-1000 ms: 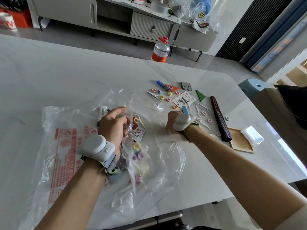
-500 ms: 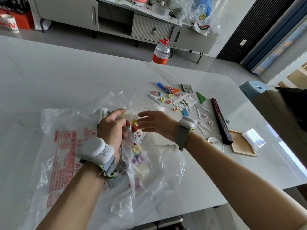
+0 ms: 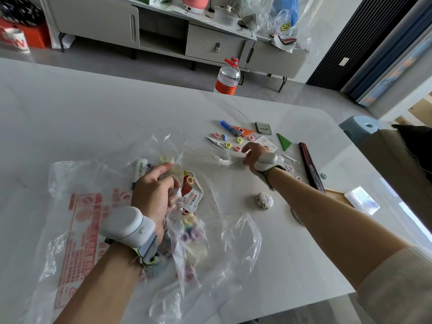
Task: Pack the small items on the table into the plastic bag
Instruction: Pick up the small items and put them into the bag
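Scene: We look down on a pale table (image 3: 93,108) in a living rm. A person's two bare forearms are in shot, w/ grey wrist bands (image 3: 126,224) on both.
L hand: The left hand (image 3: 154,195) sits near centre, fingers curled & clamped on a bunch of film at the mouth of the plastic bag (image 3: 77,220).
Plastic bag: Clear w/ red print, it lies crumpled on the near L part of the table, spreading under & around the L forearm.
In the bag: Thru the film we make out a red-and-white sachet (image 3: 192,198), a white tube (image 3: 141,167) & a heap of coloured rings (image 3: 190,232).
R hand: The right hand (image 3: 254,153) is stretched out to the far R, its back to us, over a white card (image 3: 266,141). The fingers are blurred, so we cannot tell if they are spread or pinching anything.
Loose items: Just beyond the R hand lie a pink ring (image 3: 217,135), a yellow ring (image 3: 228,145), a blue pen-shaped item (image 3: 228,127), an orange triangle (image 3: 245,131), a green triangle (image 3: 284,142) & a small dark-rimmed case (image 3: 263,128).
By the R arm: We see a white floss pick (image 3: 291,159) just R of the wrist, a long dark stick (image 3: 311,167) beside it, & a round wrapped puck (image 3: 264,200) btwn bag & forearm.
R edge: A wooden tray (image 3: 336,194) w/ a white packet (image 3: 361,200) on it, partly hidden by the forearm.
Background: A water bottle (image 3: 227,78) w/ a red label stands past the far table edge, a grey cabinet (image 3: 210,43) behind it.
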Tool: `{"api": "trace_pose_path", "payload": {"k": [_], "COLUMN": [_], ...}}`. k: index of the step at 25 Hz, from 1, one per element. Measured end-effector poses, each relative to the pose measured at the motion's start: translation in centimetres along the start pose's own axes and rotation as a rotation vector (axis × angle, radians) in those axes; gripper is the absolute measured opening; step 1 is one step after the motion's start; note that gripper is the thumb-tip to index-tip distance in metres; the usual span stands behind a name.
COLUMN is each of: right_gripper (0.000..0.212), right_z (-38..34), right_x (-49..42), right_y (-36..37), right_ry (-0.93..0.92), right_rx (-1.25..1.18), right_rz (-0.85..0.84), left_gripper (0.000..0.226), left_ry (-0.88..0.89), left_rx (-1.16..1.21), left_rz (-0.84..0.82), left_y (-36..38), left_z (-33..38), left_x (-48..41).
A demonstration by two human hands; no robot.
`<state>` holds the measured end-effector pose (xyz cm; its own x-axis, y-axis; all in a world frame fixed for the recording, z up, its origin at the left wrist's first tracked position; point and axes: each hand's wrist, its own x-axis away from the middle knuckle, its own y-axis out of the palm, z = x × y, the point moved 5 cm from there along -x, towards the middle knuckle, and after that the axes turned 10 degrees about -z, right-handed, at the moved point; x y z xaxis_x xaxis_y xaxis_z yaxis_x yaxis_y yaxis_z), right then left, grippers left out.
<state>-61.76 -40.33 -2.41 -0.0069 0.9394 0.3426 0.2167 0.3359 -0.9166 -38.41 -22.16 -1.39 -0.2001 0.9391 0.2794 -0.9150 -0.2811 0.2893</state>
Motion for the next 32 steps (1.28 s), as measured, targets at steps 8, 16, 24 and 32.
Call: {"api": "trace_pose_path", "payload": {"k": [8,16,24,32], "right_gripper": [0.018,0.034,0.024,0.025], "right_z": [-1.3,-3.0,-3.6,-2.2], "right_x": [-3.0,-5.6,-6.1,-5.1], "right_y": [0.1,1.1,1.4,1.5], "right_ry": [-0.098,-0.033,0.007,-0.045], "right_rx": [-0.252,-0.174,-0.034,0.204], "right_rz": [0.124,0.010,-0.098,-0.106], "left_gripper": [0.045,0.043,0.043,0.043], "left_ry": [-0.015,-0.036,-0.039,-0.027], "left_rx": [-0.025,-0.042,-0.033,-0.044], "left_rz": [0.038,0.008,0.003,0.020], "left_y": [-0.1,-0.3,-0.4,-0.5], "left_z": [-0.2,-0.4,-0.4,0.0], "left_x": [-0.6,-1.0,-0.9,-0.6]}}
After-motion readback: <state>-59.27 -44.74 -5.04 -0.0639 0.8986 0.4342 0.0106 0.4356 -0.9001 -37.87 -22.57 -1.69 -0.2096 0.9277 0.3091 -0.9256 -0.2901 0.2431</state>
